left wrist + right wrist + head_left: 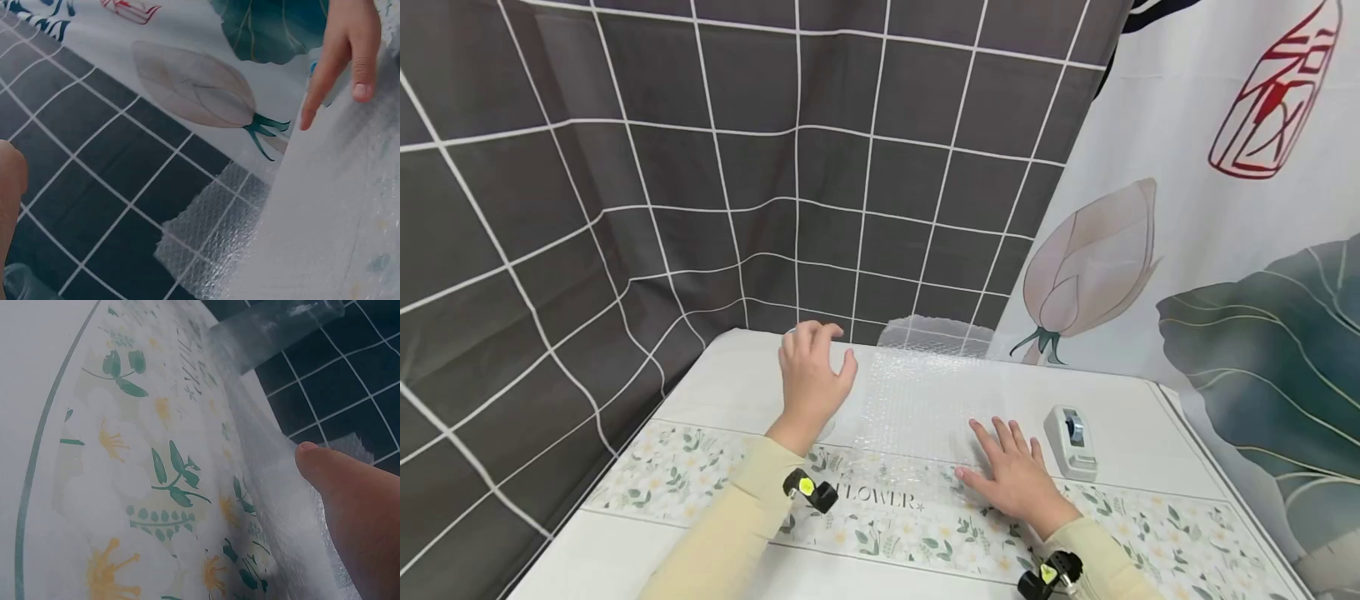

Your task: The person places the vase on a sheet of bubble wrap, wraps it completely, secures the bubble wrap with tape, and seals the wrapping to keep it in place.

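Observation:
A clear, tall glass-like cylinder (pixel 275 334) stands on the table at the top of the right wrist view, and no fingers show round its visible part. My left hand (pixel 812 375) is just by it in the head view, fingers loosely bent and thumb apart, hiding most of it. A sheet of clear bubble wrap (pixel 917 400) lies across the middle of the table, its far end past the back edge. My right hand (pixel 1015 479) rests spread at the sheet's right side, fingers apart and holding nothing.
A white tape dispenser (pixel 1070 442) stands to the right of my right hand. The white table cover (pixel 700 392) has a flowered band with lettering. A dark checked curtain (pixel 850 167) hangs behind and left, a white printed cloth (pixel 1180 208) at the right.

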The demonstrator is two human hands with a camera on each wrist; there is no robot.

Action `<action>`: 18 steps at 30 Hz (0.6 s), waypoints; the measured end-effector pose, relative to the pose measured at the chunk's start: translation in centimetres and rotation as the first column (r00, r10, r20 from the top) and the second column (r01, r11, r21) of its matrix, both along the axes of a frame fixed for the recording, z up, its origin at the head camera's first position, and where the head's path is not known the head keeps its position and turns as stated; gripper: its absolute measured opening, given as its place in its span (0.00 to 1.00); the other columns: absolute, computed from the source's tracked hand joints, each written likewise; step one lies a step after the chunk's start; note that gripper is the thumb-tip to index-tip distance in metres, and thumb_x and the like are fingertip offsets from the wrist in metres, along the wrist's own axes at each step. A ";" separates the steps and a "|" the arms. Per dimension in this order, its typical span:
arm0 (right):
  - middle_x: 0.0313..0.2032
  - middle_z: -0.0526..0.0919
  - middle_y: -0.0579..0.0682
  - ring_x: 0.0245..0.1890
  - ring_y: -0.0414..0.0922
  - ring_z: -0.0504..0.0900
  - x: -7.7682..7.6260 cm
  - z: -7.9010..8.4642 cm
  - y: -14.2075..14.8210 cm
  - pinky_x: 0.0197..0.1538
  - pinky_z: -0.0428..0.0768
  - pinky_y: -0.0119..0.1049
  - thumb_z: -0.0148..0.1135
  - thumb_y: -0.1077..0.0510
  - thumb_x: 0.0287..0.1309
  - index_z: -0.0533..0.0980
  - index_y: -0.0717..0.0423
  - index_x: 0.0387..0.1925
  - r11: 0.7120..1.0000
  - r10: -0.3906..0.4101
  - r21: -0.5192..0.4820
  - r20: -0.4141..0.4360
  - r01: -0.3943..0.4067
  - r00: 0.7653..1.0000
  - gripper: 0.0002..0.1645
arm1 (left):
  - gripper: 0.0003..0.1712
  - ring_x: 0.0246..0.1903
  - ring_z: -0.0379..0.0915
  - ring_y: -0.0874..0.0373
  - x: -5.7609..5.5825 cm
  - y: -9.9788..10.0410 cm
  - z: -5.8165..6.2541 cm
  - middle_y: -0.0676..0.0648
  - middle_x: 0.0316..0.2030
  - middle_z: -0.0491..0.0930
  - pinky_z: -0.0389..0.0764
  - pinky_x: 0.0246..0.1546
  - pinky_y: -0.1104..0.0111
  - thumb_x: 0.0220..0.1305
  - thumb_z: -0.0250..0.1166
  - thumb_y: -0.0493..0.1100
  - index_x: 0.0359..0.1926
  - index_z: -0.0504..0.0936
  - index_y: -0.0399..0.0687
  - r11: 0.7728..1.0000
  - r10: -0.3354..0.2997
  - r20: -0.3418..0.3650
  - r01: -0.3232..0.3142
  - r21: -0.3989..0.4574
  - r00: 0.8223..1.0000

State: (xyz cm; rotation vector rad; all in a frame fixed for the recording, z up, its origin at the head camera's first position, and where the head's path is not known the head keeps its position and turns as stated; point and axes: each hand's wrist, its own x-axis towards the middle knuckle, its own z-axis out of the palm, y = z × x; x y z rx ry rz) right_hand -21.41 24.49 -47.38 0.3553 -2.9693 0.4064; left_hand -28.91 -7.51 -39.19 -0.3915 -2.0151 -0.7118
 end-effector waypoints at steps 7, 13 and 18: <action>0.73 0.59 0.70 0.73 0.72 0.52 0.0 0.0 0.0 0.67 0.49 0.77 0.57 0.29 0.63 0.62 0.51 0.76 1.000 0.000 0.000 -0.011 0.000 1.000 0.50 | 0.40 0.57 0.55 0.38 -0.3 -1.7 -0.5 0.35 0.59 0.59 0.60 0.59 0.44 0.54 0.74 0.45 0.66 0.67 0.45 0.980 0.051 0.178 -0.083 0.181 0.983; 0.72 0.60 0.70 0.73 0.73 0.52 0.4 0.1 -0.2 0.67 0.49 0.77 0.58 0.30 0.63 0.62 0.52 0.76 1.000 -0.001 0.005 0.013 0.001 1.000 0.49 | 0.59 0.67 0.51 0.37 -0.8 -2.1 -1.9 0.33 0.68 0.52 0.62 0.65 0.42 0.53 0.78 0.48 0.76 0.50 0.46 0.951 0.001 0.276 -0.086 0.296 0.961; 0.73 0.59 0.70 0.74 0.72 0.51 0.4 -0.1 -0.2 0.68 0.49 0.76 0.56 0.29 0.64 0.60 0.51 0.77 0.999 -0.012 0.034 0.040 0.010 0.999 0.50 | 0.63 0.67 0.60 0.36 -1.1 -2.1 -2.5 0.35 0.71 0.53 0.75 0.55 0.42 0.56 0.77 0.51 0.79 0.41 0.51 0.908 -0.082 0.350 -0.075 0.413 0.933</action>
